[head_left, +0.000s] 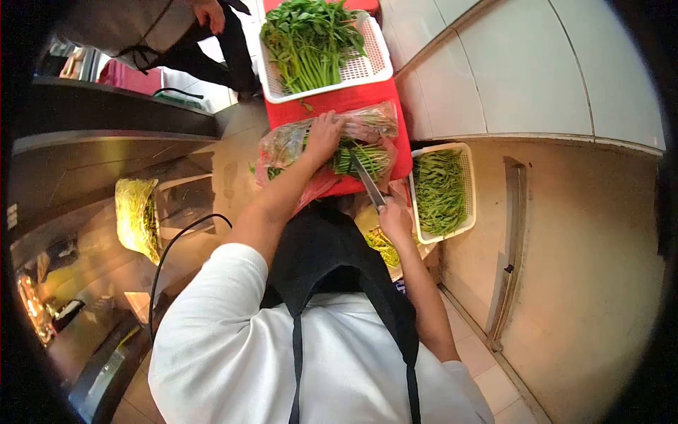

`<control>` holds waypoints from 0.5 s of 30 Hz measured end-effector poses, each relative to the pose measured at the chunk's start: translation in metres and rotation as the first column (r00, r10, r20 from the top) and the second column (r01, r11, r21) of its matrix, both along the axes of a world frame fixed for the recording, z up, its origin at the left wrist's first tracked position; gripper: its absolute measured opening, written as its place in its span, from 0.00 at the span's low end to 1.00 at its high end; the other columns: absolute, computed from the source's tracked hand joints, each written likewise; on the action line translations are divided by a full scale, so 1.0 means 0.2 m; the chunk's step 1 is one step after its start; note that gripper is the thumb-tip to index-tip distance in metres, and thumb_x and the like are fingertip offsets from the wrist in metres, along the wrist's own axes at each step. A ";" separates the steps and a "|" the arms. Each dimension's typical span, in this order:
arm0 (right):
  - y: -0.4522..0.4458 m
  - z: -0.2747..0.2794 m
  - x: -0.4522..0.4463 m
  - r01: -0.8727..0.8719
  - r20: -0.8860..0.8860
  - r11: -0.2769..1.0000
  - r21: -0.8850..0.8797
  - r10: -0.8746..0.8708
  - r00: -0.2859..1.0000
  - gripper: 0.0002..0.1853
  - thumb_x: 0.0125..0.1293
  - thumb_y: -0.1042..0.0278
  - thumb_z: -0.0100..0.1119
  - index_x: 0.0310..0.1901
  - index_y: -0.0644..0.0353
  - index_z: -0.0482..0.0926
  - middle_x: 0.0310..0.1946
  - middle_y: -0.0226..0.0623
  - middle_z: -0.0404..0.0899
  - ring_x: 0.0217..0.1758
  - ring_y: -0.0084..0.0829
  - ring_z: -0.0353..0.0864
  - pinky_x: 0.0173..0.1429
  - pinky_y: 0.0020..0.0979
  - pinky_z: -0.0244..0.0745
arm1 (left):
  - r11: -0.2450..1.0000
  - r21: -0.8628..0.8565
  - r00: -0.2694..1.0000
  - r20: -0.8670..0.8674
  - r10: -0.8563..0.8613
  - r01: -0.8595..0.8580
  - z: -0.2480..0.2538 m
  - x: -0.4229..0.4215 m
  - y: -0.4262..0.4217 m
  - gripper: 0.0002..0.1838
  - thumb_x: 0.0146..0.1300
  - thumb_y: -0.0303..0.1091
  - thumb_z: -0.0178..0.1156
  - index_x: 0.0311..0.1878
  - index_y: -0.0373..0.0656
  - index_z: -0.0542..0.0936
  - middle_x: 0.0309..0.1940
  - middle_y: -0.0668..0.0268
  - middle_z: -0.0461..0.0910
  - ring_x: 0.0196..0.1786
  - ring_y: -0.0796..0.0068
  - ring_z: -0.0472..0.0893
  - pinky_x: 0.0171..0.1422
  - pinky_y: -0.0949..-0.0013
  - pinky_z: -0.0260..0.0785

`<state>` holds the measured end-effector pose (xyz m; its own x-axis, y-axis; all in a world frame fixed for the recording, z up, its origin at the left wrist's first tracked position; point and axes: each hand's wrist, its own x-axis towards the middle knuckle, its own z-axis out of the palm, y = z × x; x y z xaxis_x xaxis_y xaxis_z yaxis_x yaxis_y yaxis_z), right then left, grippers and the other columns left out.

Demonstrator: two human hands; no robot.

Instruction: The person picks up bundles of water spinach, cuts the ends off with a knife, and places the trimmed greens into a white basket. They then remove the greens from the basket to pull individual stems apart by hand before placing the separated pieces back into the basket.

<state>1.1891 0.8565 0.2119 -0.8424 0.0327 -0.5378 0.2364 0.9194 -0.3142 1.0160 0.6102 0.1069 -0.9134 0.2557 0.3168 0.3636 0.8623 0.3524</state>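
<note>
The left hand (325, 136) rests on the plastic bag (288, 143), its grip unclear. Just right of it, green stems (369, 157) lie sideways over the red surface (402, 150), crossed by the knife (368, 181) clamped in the farther right hand (396, 218)'s fingers.

left hand (326, 134): extended, palm down | right hand (395, 216): curled, nearer torso

A person (159, 32) near a pink container (131, 78)
Dark trousers (240, 67) below a grey top (113, 25); across from them, large white wall tiles (522, 71).
</note>
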 end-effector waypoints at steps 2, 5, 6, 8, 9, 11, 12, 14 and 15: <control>-0.02 0.04 -0.01 0.020 0.066 1.000 0.015 -0.021 0.998 0.15 0.74 0.58 0.55 0.47 0.62 0.79 0.40 0.61 0.85 0.48 0.63 0.84 0.54 0.60 0.76 | 0.993 -0.081 0.971 0.228 -0.070 0.090 -0.05 -0.13 -0.02 0.06 0.59 0.31 0.60 0.37 0.44 0.84 0.45 0.55 0.80 0.52 0.50 0.81 0.54 0.49 0.73; -0.03 0.08 -0.04 0.035 0.072 0.999 -0.001 -0.035 0.997 0.15 0.74 0.57 0.55 0.48 0.62 0.80 0.40 0.61 0.85 0.48 0.63 0.84 0.53 0.60 0.76 | 0.996 -0.062 0.995 0.089 -0.053 0.058 -0.06 -0.33 -0.01 0.05 0.58 0.33 0.61 0.30 0.44 0.84 0.38 0.55 0.82 0.46 0.51 0.83 0.49 0.49 0.75; -0.03 0.09 -0.06 0.043 0.039 0.999 -0.018 -0.042 0.998 0.15 0.74 0.56 0.56 0.48 0.61 0.80 0.39 0.61 0.85 0.47 0.63 0.84 0.53 0.60 0.76 | 0.999 -0.032 0.997 0.078 -0.016 0.018 -0.09 -0.38 -0.01 0.06 0.57 0.34 0.62 0.29 0.44 0.84 0.34 0.55 0.83 0.42 0.51 0.84 0.46 0.49 0.75; -0.03 0.10 -0.09 0.103 -0.012 0.992 -0.076 -0.104 0.994 0.15 0.74 0.57 0.56 0.48 0.61 0.80 0.39 0.61 0.85 0.47 0.64 0.84 0.53 0.60 0.75 | 0.996 0.071 0.997 0.062 0.045 -0.049 -0.13 -0.43 -0.01 0.09 0.59 0.37 0.64 0.27 0.44 0.84 0.25 0.54 0.84 0.32 0.51 0.85 0.38 0.48 0.77; -0.03 0.09 -0.12 0.130 -0.040 0.986 -0.106 -0.135 0.990 0.15 0.74 0.57 0.56 0.48 0.61 0.80 0.38 0.61 0.85 0.47 0.64 0.84 0.52 0.60 0.75 | 0.987 0.099 0.985 0.130 0.115 -0.128 -0.11 -0.41 0.01 0.09 0.59 0.38 0.64 0.28 0.44 0.84 0.26 0.54 0.84 0.33 0.51 0.86 0.39 0.48 0.77; -0.01 0.04 -0.19 0.160 -0.017 0.982 -0.101 -0.163 0.987 0.15 0.73 0.58 0.57 0.47 0.62 0.80 0.39 0.62 0.84 0.48 0.64 0.83 0.53 0.60 0.75 | 0.947 0.138 0.933 0.262 0.247 -0.290 -0.08 -0.38 0.04 0.09 0.60 0.39 0.65 0.29 0.44 0.84 0.28 0.54 0.86 0.36 0.51 0.87 0.40 0.48 0.78; 0.00 0.00 -0.22 0.175 -0.002 0.979 -0.109 -0.176 0.984 0.15 0.73 0.58 0.57 0.47 0.63 0.81 0.39 0.62 0.84 0.48 0.64 0.83 0.54 0.60 0.75 | 0.938 0.165 0.928 0.269 0.256 -0.306 -0.10 -0.35 0.04 0.10 0.61 0.38 0.67 0.38 0.42 0.84 0.32 0.52 0.87 0.37 0.47 0.87 0.43 0.47 0.78; 0.04 -0.11 -0.27 0.199 -0.007 0.974 -0.109 -0.201 0.980 0.16 0.73 0.58 0.57 0.44 0.65 0.81 0.40 0.63 0.84 0.49 0.64 0.83 0.54 0.58 0.75 | 0.908 0.278 0.930 0.282 0.234 -0.313 -0.09 -0.25 0.07 0.13 0.60 0.35 0.68 0.45 0.41 0.81 0.34 0.51 0.86 0.39 0.44 0.86 0.44 0.47 0.78; 0.04 -0.11 -0.30 0.216 -0.026 0.972 -0.095 -0.220 0.975 0.16 0.73 0.57 0.57 0.45 0.64 0.81 0.41 0.61 0.84 0.49 0.63 0.83 0.55 0.57 0.75 | 0.888 0.334 0.931 0.286 0.226 -0.317 -0.08 -0.17 0.08 0.15 0.60 0.34 0.68 0.48 0.40 0.80 0.35 0.50 0.86 0.40 0.43 0.86 0.45 0.47 0.78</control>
